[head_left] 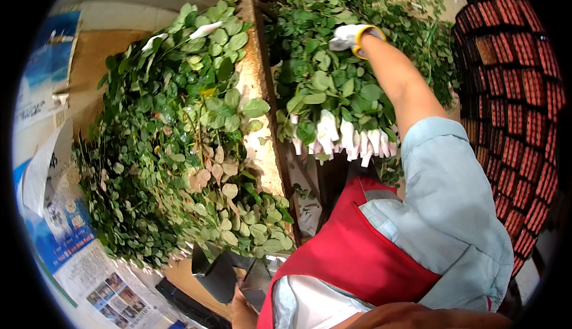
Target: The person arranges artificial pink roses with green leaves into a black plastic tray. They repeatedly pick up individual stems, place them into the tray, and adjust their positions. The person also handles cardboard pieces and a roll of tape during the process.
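Observation:
My right hand (347, 38), in a white glove with a yellow cuff, reaches into a pile of leafy green stems (322, 82); its fingers are curled, and whatever they hold is hidden among the leaves. White and pale pink wrapped tips (328, 131) hang along the pile's near edge. At the bottom, my left hand (239, 301) grips a dark grey angular object (217, 275), mostly out of clear sight below the foliage and beside my red apron.
A second, larger heap of leafy stems (149, 174) lies left of a worn wooden divider (256, 150). Papered boards (53, 198) line the far left. Stacked red-and-black slotted pieces (506, 120) fill the right side.

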A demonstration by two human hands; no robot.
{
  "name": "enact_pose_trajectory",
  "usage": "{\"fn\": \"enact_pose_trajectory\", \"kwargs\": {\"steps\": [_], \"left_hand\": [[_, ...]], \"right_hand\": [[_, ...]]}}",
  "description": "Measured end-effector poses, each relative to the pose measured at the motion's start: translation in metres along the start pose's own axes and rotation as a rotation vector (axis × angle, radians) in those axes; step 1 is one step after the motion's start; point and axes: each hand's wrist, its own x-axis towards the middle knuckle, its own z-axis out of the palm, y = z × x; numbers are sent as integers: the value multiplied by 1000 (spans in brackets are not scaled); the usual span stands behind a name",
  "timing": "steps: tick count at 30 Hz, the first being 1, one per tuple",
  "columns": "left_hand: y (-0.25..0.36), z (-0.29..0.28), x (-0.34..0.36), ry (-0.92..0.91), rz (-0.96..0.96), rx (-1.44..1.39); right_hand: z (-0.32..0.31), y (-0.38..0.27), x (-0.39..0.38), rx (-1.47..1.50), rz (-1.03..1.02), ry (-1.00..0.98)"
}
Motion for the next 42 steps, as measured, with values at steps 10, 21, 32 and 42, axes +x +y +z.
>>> {"fn": "enact_pose_trajectory", "kwargs": {"steps": [10,21,32,42], "left_hand": [[-26,1,34,-36,-3,-11],[-20,17,46,-301,601,311],[7,13,-143,525,1204,94],[-11,45,-337,693,2309,-129]], "right_hand": [[-73,38,-124,667,78,458],[-214,-62,-272,532,-236,723],[-323,-252,-384,515,-731,515],[-175,-427,-495,268,-968,396]]}}
